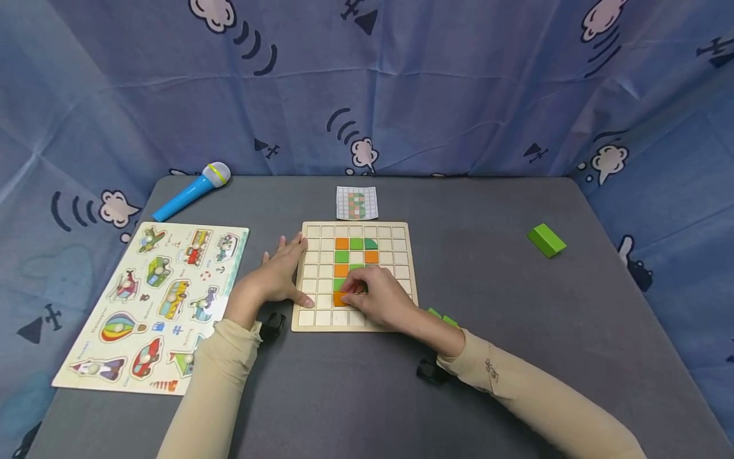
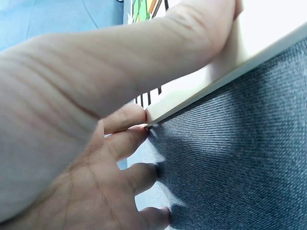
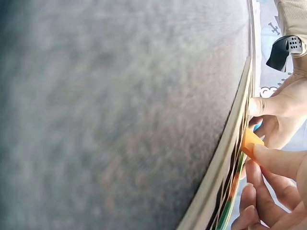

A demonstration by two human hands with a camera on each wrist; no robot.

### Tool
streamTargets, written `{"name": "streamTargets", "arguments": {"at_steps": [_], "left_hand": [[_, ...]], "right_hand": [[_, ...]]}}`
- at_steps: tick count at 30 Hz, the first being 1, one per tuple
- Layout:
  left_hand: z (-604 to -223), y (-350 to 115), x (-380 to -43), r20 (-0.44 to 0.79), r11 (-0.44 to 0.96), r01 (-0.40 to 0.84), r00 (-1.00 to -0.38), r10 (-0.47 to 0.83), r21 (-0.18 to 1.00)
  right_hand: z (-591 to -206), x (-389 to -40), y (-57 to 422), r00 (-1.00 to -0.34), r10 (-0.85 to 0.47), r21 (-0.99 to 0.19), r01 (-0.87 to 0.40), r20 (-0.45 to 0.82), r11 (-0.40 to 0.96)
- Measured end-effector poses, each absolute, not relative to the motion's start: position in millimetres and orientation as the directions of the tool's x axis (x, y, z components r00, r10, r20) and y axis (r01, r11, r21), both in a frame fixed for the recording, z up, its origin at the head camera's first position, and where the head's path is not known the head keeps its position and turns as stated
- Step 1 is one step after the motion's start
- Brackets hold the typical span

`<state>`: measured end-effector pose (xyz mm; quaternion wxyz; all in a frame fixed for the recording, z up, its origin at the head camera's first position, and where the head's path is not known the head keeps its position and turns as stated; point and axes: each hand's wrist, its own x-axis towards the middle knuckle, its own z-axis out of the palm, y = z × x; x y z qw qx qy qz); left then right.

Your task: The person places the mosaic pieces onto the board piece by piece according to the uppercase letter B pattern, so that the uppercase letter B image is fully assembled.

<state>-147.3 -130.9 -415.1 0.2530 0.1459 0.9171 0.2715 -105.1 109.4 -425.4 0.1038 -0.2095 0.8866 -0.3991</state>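
A square wooden grid board (image 1: 311, 319) lies on the dark grey table. Orange and green tiles fill some of its cells, among them a green quarter-round tile (image 1: 371, 243). My right hand (image 1: 381, 296) is over the lower middle of the board. Its thumb and forefinger pinch an orange tile (image 3: 250, 143) at a low cell, left of centre; in the right wrist view that tile appears tilted. At the board's left edge, my left hand (image 1: 275, 274) spreads its fingers, with the thumb (image 2: 192, 33) resting on top. My right hand hides several cells.
Behind the board lies a small pattern card (image 1: 357, 203). To the left are a picture puzzle (image 1: 86, 381) and a blue toy microphone (image 1: 192, 191). A green block (image 1: 547, 240) sits at the right. Green tiles (image 1: 450, 320) lie partly behind my right wrist.
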Motion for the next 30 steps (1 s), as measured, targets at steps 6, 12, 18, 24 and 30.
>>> {"name": "streamTargets", "arguments": {"at_steps": [6, 12, 18, 24, 30], "left_hand": [[-415, -131, -147, -0.375, 0.803, 0.138, -0.83, 0.413, 0.579], [-415, -132, -147, -0.379, 0.805, 0.132, -0.83, 0.408, 0.578], [-416, -132, -147, -0.373, 0.806, 0.137, -0.833, 0.408, 0.575], [-415, -132, -147, -0.377, 0.806, 0.135, -0.831, 0.409, 0.576], [-416, -132, -148, -0.38, 0.808, 0.134, -0.831, 0.407, 0.574]], "right_hand": [[-425, -105, 107, -0.898, -0.441, -0.716, -0.305, -0.004, 0.628], [-424, -103, 104, -0.903, -0.429, -0.647, -0.329, 0.002, 0.688], [-425, -102, 106, -0.896, -0.443, -0.637, -0.326, -0.027, 0.699], [-428, -100, 123, -0.877, -0.48, -0.645, -0.376, 0.015, 0.666], [-430, -96, 147, -0.855, -0.516, -0.676, -0.406, 0.044, 0.615]]}}
